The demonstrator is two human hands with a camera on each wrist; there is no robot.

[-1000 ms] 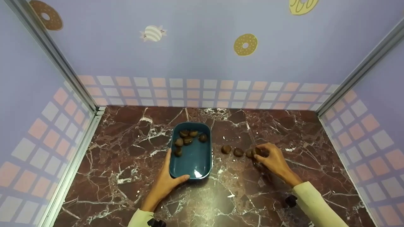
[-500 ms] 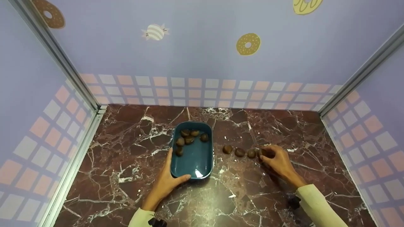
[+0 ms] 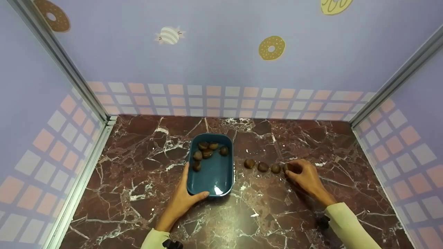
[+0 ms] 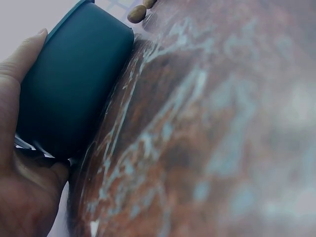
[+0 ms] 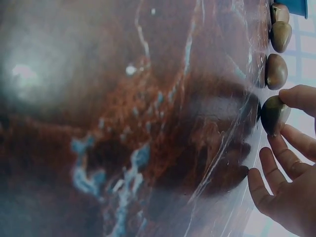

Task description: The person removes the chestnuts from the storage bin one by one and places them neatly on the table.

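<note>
A dark teal rectangular container (image 3: 211, 181) stands on the table with several brown chestnuts (image 3: 207, 153) lying mostly in its far half. My left hand (image 3: 185, 193) holds its near left corner, thumb along the near rim and fingers against the left side. In the right wrist view, my right hand (image 5: 289, 170) pinches a chestnut (image 5: 274, 114) between thumb and fingertips; that chestnut sits at the right end of a row on the table. Three more chestnuts (image 3: 263, 167) run leftward from it towards the container. The right hand (image 3: 306, 176) partly hides the pinched one in the head view.
The table (image 3: 145, 214) is dark red marble with white veins and shiny reflections. A lilac back wall (image 3: 221, 69) with pink and white squares closes off the far side. Similar side walls stand left and right, with metal strips (image 3: 79, 72) at the corners.
My right hand has moved slightly right with its chestnut, from against the neighbouring one to the row's right end, then stayed there. The left hand and container look unchanged.
</note>
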